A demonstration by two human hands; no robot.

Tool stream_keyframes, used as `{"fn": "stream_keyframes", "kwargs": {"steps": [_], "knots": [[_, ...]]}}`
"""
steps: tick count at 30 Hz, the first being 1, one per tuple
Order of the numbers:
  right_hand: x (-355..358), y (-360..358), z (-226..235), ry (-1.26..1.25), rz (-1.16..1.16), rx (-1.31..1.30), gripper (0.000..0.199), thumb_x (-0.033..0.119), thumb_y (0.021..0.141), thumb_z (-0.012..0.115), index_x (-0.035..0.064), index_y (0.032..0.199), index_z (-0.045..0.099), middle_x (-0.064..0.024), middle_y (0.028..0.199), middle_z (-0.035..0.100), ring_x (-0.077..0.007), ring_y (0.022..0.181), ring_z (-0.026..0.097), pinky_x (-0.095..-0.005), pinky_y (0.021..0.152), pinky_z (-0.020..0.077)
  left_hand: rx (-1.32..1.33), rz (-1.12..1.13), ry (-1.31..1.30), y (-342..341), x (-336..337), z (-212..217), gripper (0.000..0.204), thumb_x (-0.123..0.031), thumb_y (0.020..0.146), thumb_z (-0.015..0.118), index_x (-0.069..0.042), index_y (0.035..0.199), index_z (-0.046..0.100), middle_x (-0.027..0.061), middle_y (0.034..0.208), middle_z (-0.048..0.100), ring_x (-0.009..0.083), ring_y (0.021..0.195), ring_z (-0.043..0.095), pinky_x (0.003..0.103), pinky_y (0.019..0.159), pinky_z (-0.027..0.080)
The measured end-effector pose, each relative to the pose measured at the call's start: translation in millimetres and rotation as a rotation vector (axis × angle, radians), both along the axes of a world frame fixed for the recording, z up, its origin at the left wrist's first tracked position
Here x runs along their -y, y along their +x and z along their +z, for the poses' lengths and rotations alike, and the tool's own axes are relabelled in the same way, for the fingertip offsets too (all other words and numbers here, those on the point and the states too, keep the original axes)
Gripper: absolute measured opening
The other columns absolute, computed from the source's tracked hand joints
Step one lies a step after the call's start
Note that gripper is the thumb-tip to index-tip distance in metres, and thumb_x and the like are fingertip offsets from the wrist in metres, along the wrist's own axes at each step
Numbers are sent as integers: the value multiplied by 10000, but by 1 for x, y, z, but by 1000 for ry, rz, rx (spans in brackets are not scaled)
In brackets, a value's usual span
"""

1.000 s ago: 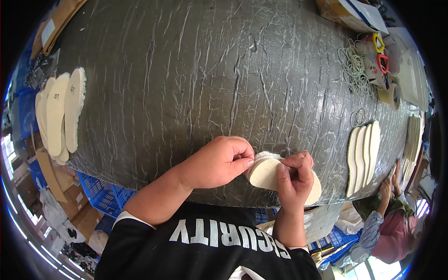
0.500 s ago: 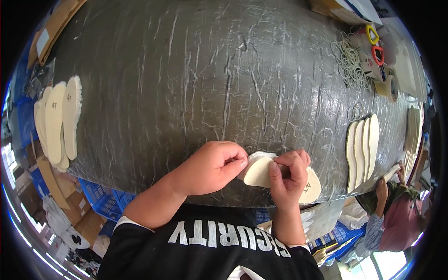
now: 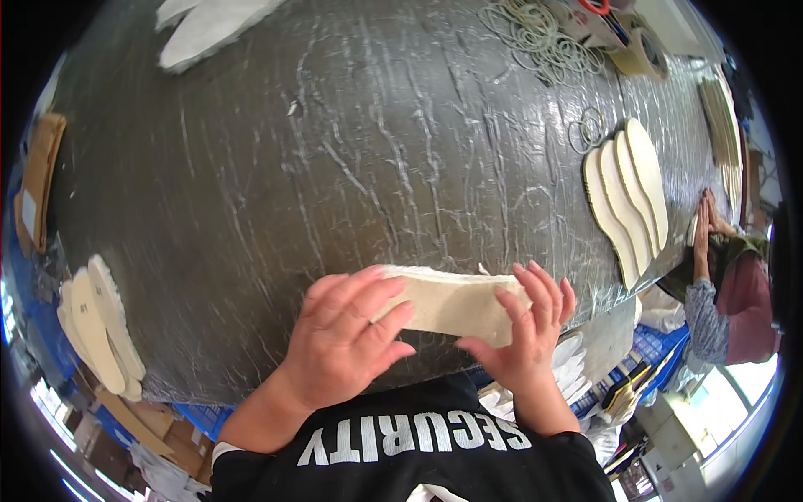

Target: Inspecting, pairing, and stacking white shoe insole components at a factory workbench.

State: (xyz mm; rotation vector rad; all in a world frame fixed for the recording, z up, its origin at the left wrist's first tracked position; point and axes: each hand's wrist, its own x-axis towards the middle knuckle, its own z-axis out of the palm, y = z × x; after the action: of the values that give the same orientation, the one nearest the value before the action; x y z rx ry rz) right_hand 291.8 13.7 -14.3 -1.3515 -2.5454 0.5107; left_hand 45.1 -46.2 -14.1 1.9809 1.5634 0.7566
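A beige shoe insole (image 3: pixel 452 303) lies crosswise at the near edge of the dark wrinkled table (image 3: pixel 351 151). My left hand (image 3: pixel 343 339) presses on its left end with the fingers spread over it. Its right end is held by my right hand (image 3: pixel 523 335), thumb underneath and fingers on top. A thin white layer shows along the insole's far edge.
A fanned stack of beige insoles (image 3: pixel 627 197) lies at the right, another stack (image 3: pixel 96 326) at the left edge. White insoles (image 3: pixel 201 29) sit at the far side. Rubber bands (image 3: pixel 544 38) and tape rolls (image 3: pixel 631 46) are far right. Another person's hands (image 3: pixel 707 222) rest at the right edge.
The insole has been turned from a tilted grip to lying flat and crosswise between both hands. The view has shifted so the table fills more of the picture.
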Motion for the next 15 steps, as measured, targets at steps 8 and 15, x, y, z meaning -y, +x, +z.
{"fn": "stream_keyframes", "kwargs": {"steps": [8,15], "knots": [[4,15,-7,-59,34,90,734,542,574,783,135,1167,637,-53,1342,547,-308,1298,442,-556,1099,145,-191,-246,-128,15,-17,-15,576,-401,671,747,-119,1163,649,23,1343,557,258,1304,443,504,1102,253],[7,16,-12,-105,44,49,737,521,557,774,125,1165,650,-41,1333,554,-300,1283,453,-555,1073,173,-229,-246,-129,13,-19,-17,570,-438,694,729,-116,1159,652,21,1309,589,283,1276,458,492,1030,287]]}}
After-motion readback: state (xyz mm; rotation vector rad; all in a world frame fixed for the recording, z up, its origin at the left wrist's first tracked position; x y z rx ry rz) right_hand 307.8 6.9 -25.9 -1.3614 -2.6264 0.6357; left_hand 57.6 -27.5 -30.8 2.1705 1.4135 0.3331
